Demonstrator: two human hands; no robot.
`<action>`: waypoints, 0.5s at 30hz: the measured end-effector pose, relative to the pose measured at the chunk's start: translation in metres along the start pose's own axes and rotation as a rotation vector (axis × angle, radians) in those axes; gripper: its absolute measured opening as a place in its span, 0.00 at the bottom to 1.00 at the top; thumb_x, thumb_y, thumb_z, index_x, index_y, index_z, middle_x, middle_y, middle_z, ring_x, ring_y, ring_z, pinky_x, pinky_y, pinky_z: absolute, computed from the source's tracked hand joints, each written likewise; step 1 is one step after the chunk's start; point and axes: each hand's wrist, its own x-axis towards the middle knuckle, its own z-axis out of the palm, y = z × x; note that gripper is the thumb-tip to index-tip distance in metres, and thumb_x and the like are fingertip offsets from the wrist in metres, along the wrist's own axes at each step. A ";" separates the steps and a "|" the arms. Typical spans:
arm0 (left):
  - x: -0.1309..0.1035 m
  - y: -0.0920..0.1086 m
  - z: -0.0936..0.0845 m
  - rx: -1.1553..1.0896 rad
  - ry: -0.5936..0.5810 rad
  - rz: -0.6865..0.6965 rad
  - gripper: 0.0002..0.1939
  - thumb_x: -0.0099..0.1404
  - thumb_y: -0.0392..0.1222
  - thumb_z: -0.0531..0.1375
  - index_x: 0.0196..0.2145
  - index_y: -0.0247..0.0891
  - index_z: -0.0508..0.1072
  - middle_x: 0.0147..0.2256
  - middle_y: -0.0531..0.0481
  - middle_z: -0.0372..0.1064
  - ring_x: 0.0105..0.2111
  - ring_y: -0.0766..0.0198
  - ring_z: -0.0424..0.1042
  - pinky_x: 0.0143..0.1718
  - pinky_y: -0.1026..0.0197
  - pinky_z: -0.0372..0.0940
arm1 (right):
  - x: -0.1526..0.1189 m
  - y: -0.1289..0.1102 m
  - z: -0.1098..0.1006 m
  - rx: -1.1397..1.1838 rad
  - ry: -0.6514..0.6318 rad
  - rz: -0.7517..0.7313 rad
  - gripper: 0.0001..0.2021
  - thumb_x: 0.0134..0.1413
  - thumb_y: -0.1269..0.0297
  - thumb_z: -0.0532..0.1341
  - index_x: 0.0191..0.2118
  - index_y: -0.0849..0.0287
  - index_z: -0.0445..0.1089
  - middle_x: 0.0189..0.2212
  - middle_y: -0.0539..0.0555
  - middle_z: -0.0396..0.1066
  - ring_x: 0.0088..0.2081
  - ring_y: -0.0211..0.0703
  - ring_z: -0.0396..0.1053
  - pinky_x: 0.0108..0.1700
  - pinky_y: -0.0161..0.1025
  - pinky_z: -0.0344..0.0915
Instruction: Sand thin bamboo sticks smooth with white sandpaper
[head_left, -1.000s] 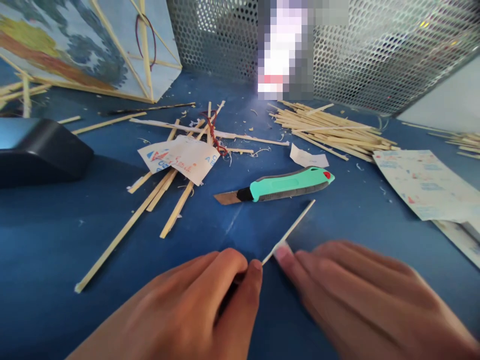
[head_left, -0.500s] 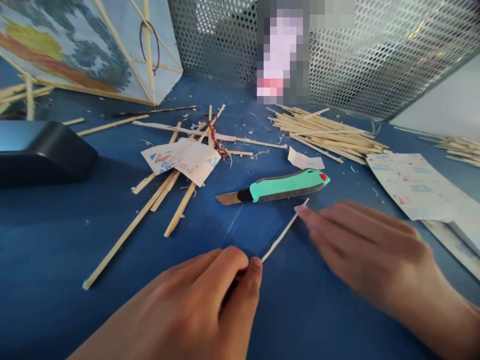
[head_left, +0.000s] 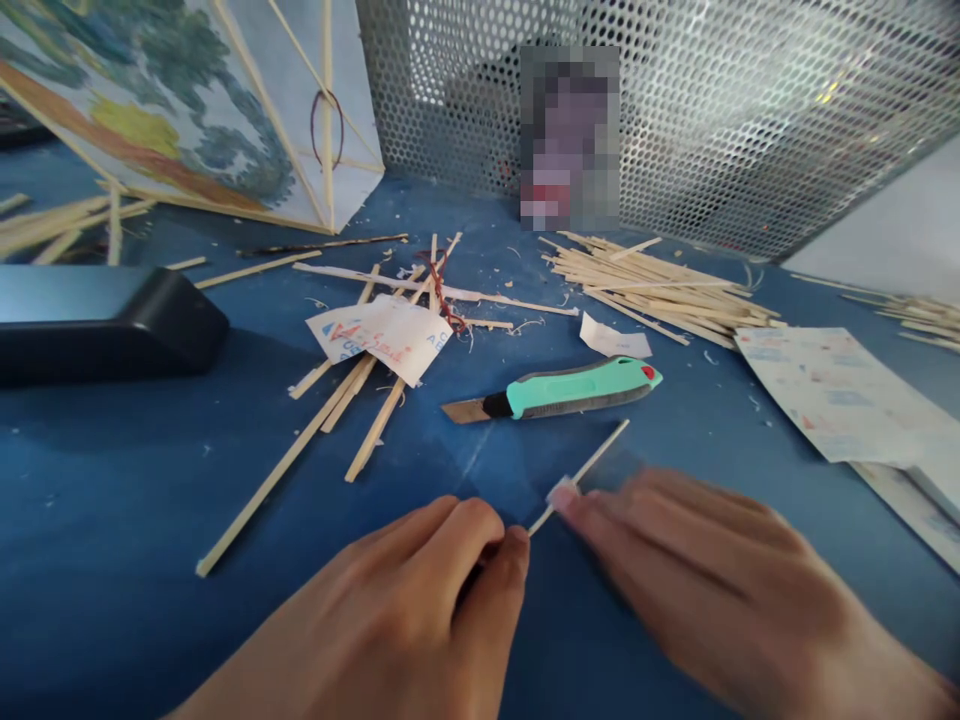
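Observation:
A thin wooden stick point(head_left: 602, 449) slants up and to the right from my left hand point(head_left: 420, 600), which is closed with thumb and forefinger pinching its lower end. Partway along the stick, my right hand point(head_left: 697, 570) is closed on a small folded pale piece, seemingly sandpaper point(head_left: 564, 493), pressed around the wood. Motion blurs the right fingers a little. Just beyond the hands lies a green and grey utility knife point(head_left: 585, 388), its blade out and pointing left.
Printed paper scraps point(head_left: 382, 335) cover crossed sticks point(head_left: 285, 480) at left. A stick pile point(head_left: 660, 285) lies near the perforated metal panel point(head_left: 720, 130). Printed sheets point(head_left: 840, 390) lie right. A painted stick-framed panel point(head_left: 195, 110) and black object point(head_left: 112, 325) stand left.
My right hand has slid down the stick toward my left hand, so more of the stick's far end shows. My left hand keeps its pinch. The view has shifted slightly.

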 end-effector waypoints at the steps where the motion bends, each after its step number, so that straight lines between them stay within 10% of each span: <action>1: 0.000 0.000 0.000 0.007 -0.002 0.008 0.25 0.80 0.32 0.43 0.40 0.37 0.79 0.32 0.51 0.73 0.28 0.66 0.71 0.32 0.63 0.73 | 0.000 0.001 0.000 -0.037 0.016 0.027 0.12 0.69 0.78 0.58 0.54 0.71 0.73 0.35 0.57 0.77 0.36 0.43 0.72 0.35 0.43 0.71; 15: 0.002 0.000 -0.014 0.005 -0.122 0.019 0.22 0.78 0.31 0.44 0.40 0.37 0.78 0.35 0.48 0.74 0.32 0.67 0.75 0.38 0.67 0.75 | 0.002 -0.001 -0.002 -0.011 0.017 -0.016 0.13 0.71 0.76 0.54 0.52 0.71 0.73 0.33 0.56 0.75 0.34 0.44 0.72 0.34 0.43 0.71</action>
